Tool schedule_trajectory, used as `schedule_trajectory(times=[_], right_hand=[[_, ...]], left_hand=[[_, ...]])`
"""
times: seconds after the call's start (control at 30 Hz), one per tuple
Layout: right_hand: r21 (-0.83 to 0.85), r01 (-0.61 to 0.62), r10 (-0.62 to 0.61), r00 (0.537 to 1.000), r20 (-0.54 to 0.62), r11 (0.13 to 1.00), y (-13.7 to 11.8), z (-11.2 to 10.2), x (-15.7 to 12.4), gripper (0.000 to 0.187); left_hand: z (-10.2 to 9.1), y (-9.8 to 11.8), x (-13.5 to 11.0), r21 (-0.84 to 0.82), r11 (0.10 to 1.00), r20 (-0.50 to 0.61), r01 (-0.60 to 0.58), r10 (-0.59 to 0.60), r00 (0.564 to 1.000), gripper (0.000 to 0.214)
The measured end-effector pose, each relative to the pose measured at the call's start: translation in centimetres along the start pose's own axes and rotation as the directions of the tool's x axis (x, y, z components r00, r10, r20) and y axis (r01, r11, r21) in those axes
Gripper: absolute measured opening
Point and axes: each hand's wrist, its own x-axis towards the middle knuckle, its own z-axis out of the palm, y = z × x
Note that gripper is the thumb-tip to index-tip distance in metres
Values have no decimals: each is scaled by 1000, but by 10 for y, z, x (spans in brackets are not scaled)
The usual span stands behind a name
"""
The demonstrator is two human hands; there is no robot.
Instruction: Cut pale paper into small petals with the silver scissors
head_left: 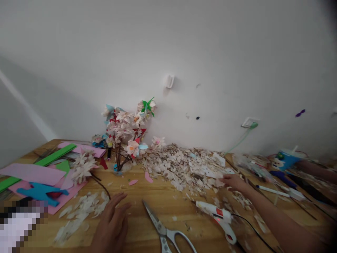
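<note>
The pile of pale petals [181, 168] lies in front of the white wall [200, 45], along the back of my wooden table [135, 195], and spreads to the right. To my left, coloured sheets [34, 173] in pink, green and blue overlap one another. Between them and the pile stands a bouquet of handmade flowers [123, 126] on brown stems. Nearer me, a looser scatter of petals [86, 207] lies just left of my left hand [113, 221], which is relaxed, its fingers loosely extended and nothing visible in its grasp. My right hand [234, 182] reaches to the right front edge of the pile, fingertips at the petals; I cannot tell whether I have one pinched there. The scissors [164, 232] lie between my hands, blades together and pointing away from me. To their right, below my right hand, the white glue gun [219, 214] lies on its side, a small red light glowing. A single white flower [83, 167] rests beside the sheets, and two pink petals [149, 177] lie before the pile.
</note>
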Motion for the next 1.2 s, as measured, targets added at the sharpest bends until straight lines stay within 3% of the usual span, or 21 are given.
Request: schedule_trajectory(times=[0.13, 0.23, 0.33, 0.4, 0.47, 0.57, 0.67, 0.73, 0.9, 1.2], right_hand=[[0, 5, -5, 990, -139, 1000, -9, -12, -7, 33], [130, 88, -61, 978, -197, 988, -34, -13, -24, 32], [347, 235, -185, 968, -171, 908, -70, 0, -62, 24], [482, 284, -277, 957, -89, 829, -92, 19, -96, 24], [565, 288, -360, 933, 15, 773, -107, 43, -129, 31], [646, 245, -454, 873, 177, 723, -115, 82, -169, 33], [720, 199, -513, 823, 246, 665, -113, 115, -193, 30], [755, 160, -530, 801, 277, 636, -110, 132, -203, 26], [827, 56, -537, 784, 311, 560, -107, 160, -213, 35], [838, 89, -566, 775, 281, 538, -101, 191, -210, 26]], left_hand=[[-3, 4, 3, 17, 999, -7, -41, 41, 999, 25], [-3, 5, 3, -20, 1000, -8, -12, 12, 1000, 24], [-2, 11, 7, -155, 983, 17, 101, -99, 995, 22], [-2, 23, 14, -307, 923, 80, 231, -216, 973, 20], [-4, 44, 24, -493, 776, 229, 394, -321, 919, 18], [-8, 81, 37, -692, 372, 524, 619, -331, 785, 25], [-7, 107, 38, -734, -19, 639, 679, -360, 680, 35], [-4, 111, 31, -739, -166, 654, 653, -412, 635, 44], [1, 99, 8, -743, -231, 647, 628, -484, 588, 53], [1, 79, -1, -710, -293, 692, 641, -460, 556, 54]])
